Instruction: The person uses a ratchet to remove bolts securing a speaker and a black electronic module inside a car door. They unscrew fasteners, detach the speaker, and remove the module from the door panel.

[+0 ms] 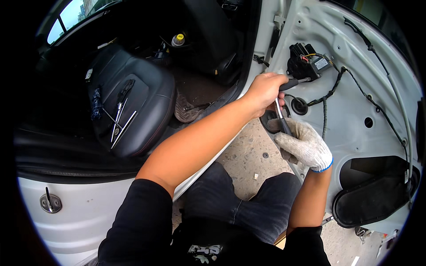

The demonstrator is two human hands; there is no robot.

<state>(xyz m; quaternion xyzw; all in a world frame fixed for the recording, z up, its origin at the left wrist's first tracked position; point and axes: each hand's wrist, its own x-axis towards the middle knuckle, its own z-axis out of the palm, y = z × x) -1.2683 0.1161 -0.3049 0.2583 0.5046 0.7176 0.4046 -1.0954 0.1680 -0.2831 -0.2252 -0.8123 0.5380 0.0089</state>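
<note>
Beside an open car door (350, 128), speckled floor (242, 162), black seat (151, 91)

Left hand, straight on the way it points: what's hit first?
Likely the black motor-like unit on the door panel: the left hand aims its black-handled tool at the lower edge. Depth unclear from one view.

On a black padded car seat (153, 91), a dark-blue checked cloth bundle (96, 104), possibly an umbrella, is laid. A yellow-capped bottle (178, 41) is surrounded by shadow. A silver metal striker (50, 203) is mounted on white bodywork (91, 221).
</note>
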